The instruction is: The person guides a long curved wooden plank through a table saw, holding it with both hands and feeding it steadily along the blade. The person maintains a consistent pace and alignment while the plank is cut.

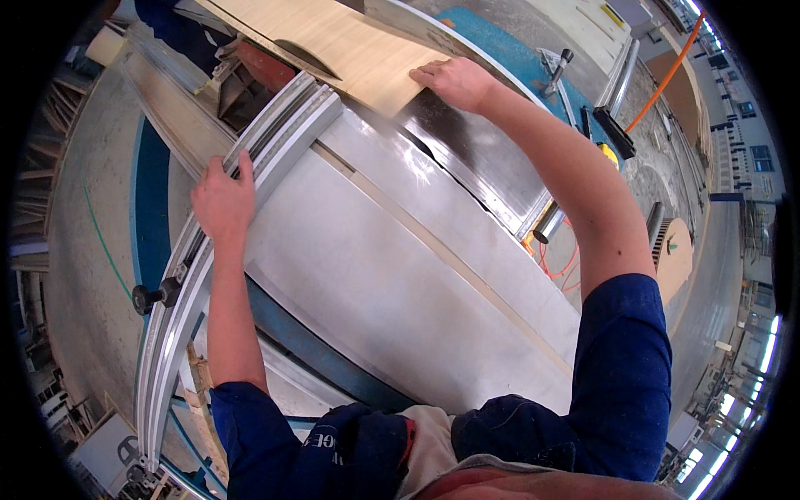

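A pale wooden panel point(358, 50) lies across the far part of a sliding table saw, its near corner slightly blurred. My right hand point(458, 83) reaches far forward, fingers closed on the panel's near right edge. A dark half-round shape point(304, 57) shows on the panel; I cannot tell what it is. My left hand point(223, 198) is wrapped over a grooved aluminium fence rail point(287, 150), thumb pointing up along it. Between my arms spreads the bare metal saw table point(358, 258), crossed by a long slot.
A black clamp knob point(150, 298) sticks out from the rail at left. Blue machine framing point(325, 342) runs below the table. At right are a black-handled lever point(560, 71), a metal tube point(550, 223) and an orange hose point(671, 71). Stacked timber point(37, 179) lines the left side.
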A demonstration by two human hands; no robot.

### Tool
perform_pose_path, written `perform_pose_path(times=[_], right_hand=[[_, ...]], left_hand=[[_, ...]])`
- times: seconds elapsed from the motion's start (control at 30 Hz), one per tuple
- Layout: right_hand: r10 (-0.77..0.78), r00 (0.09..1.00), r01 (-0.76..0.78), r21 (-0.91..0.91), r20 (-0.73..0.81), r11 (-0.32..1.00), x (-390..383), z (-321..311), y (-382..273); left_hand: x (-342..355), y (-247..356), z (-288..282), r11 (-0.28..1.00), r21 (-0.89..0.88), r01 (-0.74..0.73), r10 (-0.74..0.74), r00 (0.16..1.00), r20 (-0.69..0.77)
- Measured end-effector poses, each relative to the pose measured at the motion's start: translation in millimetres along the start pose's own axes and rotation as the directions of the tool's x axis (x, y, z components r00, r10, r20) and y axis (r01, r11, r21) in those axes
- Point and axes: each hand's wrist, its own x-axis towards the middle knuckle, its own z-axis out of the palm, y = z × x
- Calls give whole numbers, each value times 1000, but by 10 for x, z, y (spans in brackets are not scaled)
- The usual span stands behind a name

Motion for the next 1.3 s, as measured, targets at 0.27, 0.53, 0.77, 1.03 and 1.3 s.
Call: perform_pose_path(times=[0.27, 0.53, 0.77, 1.03, 1.3], right_hand=[[16, 1000, -16, -8, 2, 1000, 10, 64, -6], [5, 1000, -5, -12, -5, 1000, -9, 47, -3], [6, 1000, -6, -25, -22, 1000, 55, 52, 5], [7, 1000, -8, -45, -7, 999, 176, 77, 22], [3, 1000, -4, -52, -20, 999, 284, 148, 63]], left_hand=[[11, -64, 66, 999, 4, -45, 45, 998, -42], [3, -17, 15, 1000, 14, -10, 10, 1000, -7], [-1, -57, 61, 1000, 7, -30, 31, 997, -71], [12, -62, 60, 1000, 12, -26, 27, 999, -40], [20, -82, 81, 1000, 14, -2, 2, 1000, 9]])
